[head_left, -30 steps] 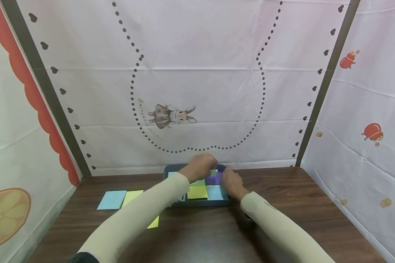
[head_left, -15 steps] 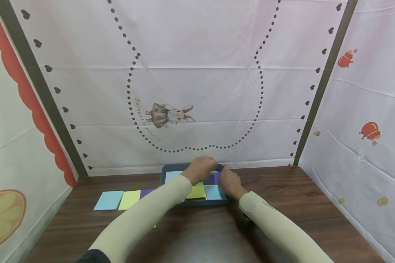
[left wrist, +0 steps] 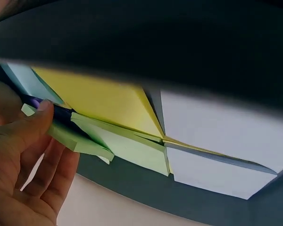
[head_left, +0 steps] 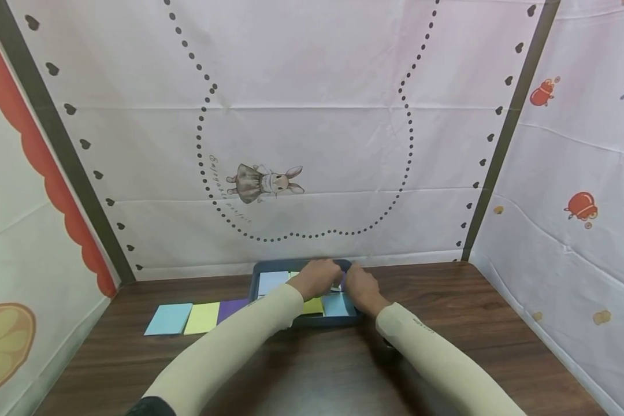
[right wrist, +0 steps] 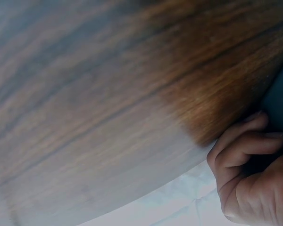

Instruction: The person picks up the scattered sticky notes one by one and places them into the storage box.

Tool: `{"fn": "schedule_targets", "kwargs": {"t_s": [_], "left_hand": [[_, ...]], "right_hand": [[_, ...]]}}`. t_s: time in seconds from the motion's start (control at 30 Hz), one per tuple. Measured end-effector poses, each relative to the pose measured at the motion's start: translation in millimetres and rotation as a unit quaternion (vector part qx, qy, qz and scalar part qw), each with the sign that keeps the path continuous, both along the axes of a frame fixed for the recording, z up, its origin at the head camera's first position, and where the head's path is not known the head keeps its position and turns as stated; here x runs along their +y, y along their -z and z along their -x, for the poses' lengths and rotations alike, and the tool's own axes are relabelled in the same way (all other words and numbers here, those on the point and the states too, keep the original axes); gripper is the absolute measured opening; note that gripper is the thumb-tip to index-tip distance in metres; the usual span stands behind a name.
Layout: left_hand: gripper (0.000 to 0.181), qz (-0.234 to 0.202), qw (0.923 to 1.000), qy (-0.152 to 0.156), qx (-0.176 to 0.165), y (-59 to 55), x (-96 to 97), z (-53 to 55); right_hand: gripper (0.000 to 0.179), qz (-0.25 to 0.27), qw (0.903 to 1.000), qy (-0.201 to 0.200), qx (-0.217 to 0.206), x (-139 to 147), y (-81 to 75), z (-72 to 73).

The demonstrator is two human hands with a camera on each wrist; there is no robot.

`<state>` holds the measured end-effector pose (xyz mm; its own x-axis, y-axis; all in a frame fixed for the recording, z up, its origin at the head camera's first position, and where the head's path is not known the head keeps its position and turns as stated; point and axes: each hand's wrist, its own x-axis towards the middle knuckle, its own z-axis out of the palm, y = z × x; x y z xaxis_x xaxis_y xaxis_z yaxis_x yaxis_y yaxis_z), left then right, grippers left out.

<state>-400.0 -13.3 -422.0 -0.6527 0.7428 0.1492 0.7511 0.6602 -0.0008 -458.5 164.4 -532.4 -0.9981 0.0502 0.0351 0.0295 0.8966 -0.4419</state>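
Note:
A dark grey-blue tray point(head_left: 273, 266) stands at the back of the table, holding several square sticky note pads. My left hand point(head_left: 319, 277) reaches into it and pinches a light green sticky note pad point(left wrist: 82, 143) between thumb and fingers. Beside that lie another green pad point(left wrist: 125, 148), a yellow pad point(left wrist: 99, 99) and two pale pads, one of them a pale pad point(left wrist: 221, 125) at the right. A light blue pad point(head_left: 338, 305) sits in the tray's front right. My right hand point(head_left: 363, 289) grips the tray's right side with curled fingers; a purple pad is mostly covered.
Left of the tray, a light blue pad point(head_left: 169, 319), a yellow pad point(head_left: 201, 318) and a purple pad point(head_left: 231, 308) lie in a row on the brown wooden table point(head_left: 426, 312). A white printed curtain point(head_left: 312, 144) rises right behind the tray.
My left hand has lowered into the tray with the green pad. The right hand stays at the tray's side. The view has turned slightly, uncovering the purple pad on the table.

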Motion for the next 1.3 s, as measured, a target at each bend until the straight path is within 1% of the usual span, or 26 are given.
{"fn": "schedule_targets", "kwargs": {"t_s": [0.1, 0.17, 0.33, 0.5, 0.63, 0.73, 0.8, 0.97, 1.07, 1.2, 1.3], "left_hand": [[0.022, 0.003, 0.9997, -0.009, -0.02, 0.6, 0.8, 0.1], [0.022, 0.005, 0.9994, -0.014, -0.03, 1.0, 2.2, 0.1], [0.02, 0.006, 0.9994, -0.017, -0.03, 6.1, 5.4, 1.2], [0.018, 0.004, 0.9996, -0.016, -0.024, 11.5, 6.0, 1.7], [0.02, 0.001, 0.9996, -0.012, -0.027, 14.6, 5.7, 1.8], [0.023, -0.006, 0.9994, -0.01, -0.033, 14.9, 6.6, 2.6], [0.024, -0.009, 0.9992, -0.01, -0.036, 14.8, 7.2, 3.8], [0.027, -0.015, 0.9987, -0.009, -0.048, 15.8, 5.7, 4.6], [0.029, -0.018, 0.9984, -0.004, -0.054, 15.2, 4.3, 4.2], [0.029, -0.02, 0.998, 0.002, -0.06, 13.7, 2.0, 3.5], [0.025, -0.026, 0.9971, 0.002, -0.071, 12.7, -0.3, 2.9]], "right_hand": [[0.023, 0.0, 1.0, -0.003, -0.006, 1, -0.6, 1.3], [0.027, 0.008, 0.9999, 0.001, -0.007, 1, -1.6, 0.5], [0.033, 0.008, 1.0, -0.001, -0.004, 1, -2.7, -3.2], [0.029, 0.015, 0.9997, -0.018, 0.006, 0, -2.4, -7.7], [0.028, 0.003, 0.9999, -0.01, 0.005, -1, -0.1, -6.0], [0.028, -0.009, 0.9999, -0.004, 0.004, -1, -0.2, -4.7], [0.031, -0.005, 1.0, -0.003, 0.004, -2, -3.2, -7.4], [0.031, 0.004, 0.9999, 0.003, -0.013, -6, -13.9, -15.6], [0.029, 0.007, 0.9997, 0.009, -0.024, -7, -18.2, -17.3], [0.03, 0.016, 0.9994, 0.015, -0.026, -7, -18.2, -16.8], [0.028, 0.014, 0.9997, 0.014, -0.015, -6, -14.4, -14.2]]}}
